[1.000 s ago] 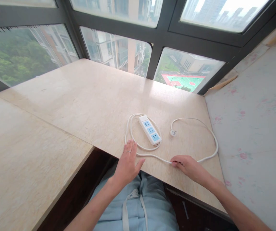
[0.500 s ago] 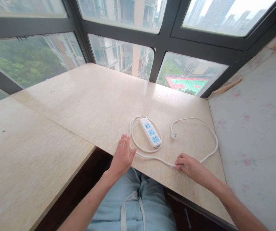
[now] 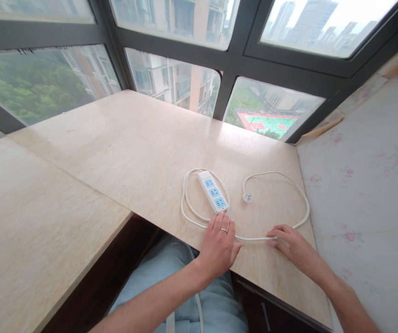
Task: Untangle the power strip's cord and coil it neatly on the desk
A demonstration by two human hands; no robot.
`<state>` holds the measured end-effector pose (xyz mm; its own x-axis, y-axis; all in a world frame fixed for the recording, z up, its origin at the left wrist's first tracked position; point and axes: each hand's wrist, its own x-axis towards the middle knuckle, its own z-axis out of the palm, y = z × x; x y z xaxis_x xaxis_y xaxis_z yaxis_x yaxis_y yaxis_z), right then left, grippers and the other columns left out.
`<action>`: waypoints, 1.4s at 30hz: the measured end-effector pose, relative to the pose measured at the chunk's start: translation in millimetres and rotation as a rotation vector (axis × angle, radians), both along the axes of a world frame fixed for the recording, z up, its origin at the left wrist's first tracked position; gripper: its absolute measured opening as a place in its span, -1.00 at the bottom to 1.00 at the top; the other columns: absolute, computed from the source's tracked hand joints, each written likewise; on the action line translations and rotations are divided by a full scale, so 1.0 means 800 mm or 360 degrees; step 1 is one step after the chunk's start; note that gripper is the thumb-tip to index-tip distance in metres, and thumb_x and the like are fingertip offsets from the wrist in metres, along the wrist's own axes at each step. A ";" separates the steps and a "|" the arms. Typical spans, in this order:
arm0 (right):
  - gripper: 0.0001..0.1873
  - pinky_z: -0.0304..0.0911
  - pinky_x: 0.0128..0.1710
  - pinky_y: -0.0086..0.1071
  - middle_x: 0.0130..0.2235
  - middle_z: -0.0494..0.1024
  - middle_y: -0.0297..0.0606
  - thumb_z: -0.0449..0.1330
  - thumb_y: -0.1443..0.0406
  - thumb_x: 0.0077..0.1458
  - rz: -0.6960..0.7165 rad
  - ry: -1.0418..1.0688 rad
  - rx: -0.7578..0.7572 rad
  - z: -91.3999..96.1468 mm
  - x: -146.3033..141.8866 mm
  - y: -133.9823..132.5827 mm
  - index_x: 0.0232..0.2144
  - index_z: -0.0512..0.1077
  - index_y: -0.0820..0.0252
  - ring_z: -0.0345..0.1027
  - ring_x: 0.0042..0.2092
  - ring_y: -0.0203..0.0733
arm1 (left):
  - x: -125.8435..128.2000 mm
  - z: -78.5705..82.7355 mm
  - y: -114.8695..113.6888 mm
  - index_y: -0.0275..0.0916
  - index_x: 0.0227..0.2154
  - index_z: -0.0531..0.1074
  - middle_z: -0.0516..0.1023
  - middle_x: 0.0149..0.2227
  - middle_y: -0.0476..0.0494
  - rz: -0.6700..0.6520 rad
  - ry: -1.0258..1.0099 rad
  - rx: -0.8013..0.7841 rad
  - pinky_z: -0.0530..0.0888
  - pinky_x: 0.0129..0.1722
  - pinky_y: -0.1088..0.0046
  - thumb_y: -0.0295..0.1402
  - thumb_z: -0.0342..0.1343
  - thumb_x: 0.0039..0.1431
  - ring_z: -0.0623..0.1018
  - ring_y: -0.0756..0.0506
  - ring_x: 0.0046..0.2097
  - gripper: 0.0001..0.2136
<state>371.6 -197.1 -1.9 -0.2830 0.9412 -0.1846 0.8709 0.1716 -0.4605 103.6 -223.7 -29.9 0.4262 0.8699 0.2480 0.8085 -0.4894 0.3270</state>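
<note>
A white power strip (image 3: 213,191) with blue sockets lies on the beige marble table (image 3: 132,148). Its white cord (image 3: 301,203) loops round it and out to the right, ending in a plug (image 3: 246,197). My left hand (image 3: 218,245), a ring on one finger, lies flat with fingers stretched out on the cord, just below the strip's near end. My right hand (image 3: 290,244) rests near the table's front edge with its fingertips pinched on the cord.
A second marble slab (image 3: 28,240) adjoins on the left with a dark gap below. Windows (image 3: 171,83) run along the far side. A floral-patterned surface (image 3: 365,185) borders the table on the right. My lap in light blue trousers (image 3: 171,282) is under the front edge.
My left hand moved right, from beside the cord loop to the strip's near end. My right hand slid right along the cord. The cord's right loop drew in slightly.
</note>
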 end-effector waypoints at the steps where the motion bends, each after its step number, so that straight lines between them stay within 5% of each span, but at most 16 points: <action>1: -0.77 0.28 -0.05 -0.16 -0.18 0.51 -0.11 0.10 0.18 0.13 -0.0026 -0.0009 0.0029 -0.004 0.005 -0.001 -0.31 0.53 0.10 0.39 -0.12 -0.02 | 0.001 -0.002 -0.002 -0.44 0.19 0.23 0.30 0.21 -0.47 0.0032 -0.0011 -0.0011 0.20 0.22 0.01 -0.11 -0.05 0.29 0.21 -0.38 0.28 -0.45; 9: -0.77 0.25 -0.15 -0.21 -0.29 0.53 -0.16 0.10 0.25 0.10 -0.0076 0.0029 0.0116 -0.001 -0.010 0.018 -0.43 0.56 0.12 0.39 -0.20 -0.07 | 0.009 -0.003 -0.004 -0.42 0.20 0.20 0.29 0.19 -0.49 0.0261 -0.0064 -0.0023 0.29 0.10 0.00 -0.13 0.02 0.26 0.31 -0.36 0.17 -0.43; 19: -0.79 0.24 -0.14 -0.28 -0.31 0.54 -0.20 0.16 0.23 0.05 -0.0081 0.0236 0.0058 0.003 -0.037 0.041 -0.46 0.58 0.14 0.40 -0.20 -0.12 | 0.023 -0.013 0.015 -0.30 0.08 0.36 0.43 -0.06 -0.32 0.0534 -0.0108 -0.0022 0.30 -0.03 0.05 -0.11 0.04 0.26 0.40 -0.27 -0.06 -0.56; 28: -0.74 0.26 -0.12 -0.29 -0.22 0.56 -0.17 0.22 0.12 0.03 -0.0073 0.0454 -0.0110 0.000 -0.025 0.045 -0.39 0.60 0.16 0.42 -0.15 -0.11 | -0.015 -0.012 0.027 -0.18 -0.18 0.48 0.47 -0.20 -0.15 0.0158 -0.0213 -0.0231 0.26 -0.11 0.23 -0.39 0.06 0.28 0.42 -0.15 -0.10 -0.87; 37: -0.80 0.28 -0.15 -0.29 -0.28 0.58 -0.20 0.23 0.16 0.07 0.0206 0.0350 0.0008 -0.011 -0.023 0.050 -0.37 0.63 0.08 0.44 -0.21 -0.13 | -0.053 -0.013 0.038 -0.18 -0.28 0.49 0.49 -0.25 -0.08 -0.0245 -0.0243 -0.0248 0.13 -0.12 0.28 -0.49 0.01 0.28 0.42 -0.09 -0.12 -0.84; 42: -0.79 0.29 -0.18 -0.28 -0.30 0.59 -0.21 0.22 0.15 0.12 0.0255 0.0334 0.0096 -0.020 -0.015 0.048 -0.35 0.63 0.06 0.44 -0.24 -0.13 | -0.100 -0.018 0.046 -0.16 -0.29 0.50 0.50 -0.27 -0.04 -0.0436 -0.0222 -0.0149 0.12 -0.09 0.32 -0.57 -0.01 0.24 0.43 -0.03 -0.17 -0.77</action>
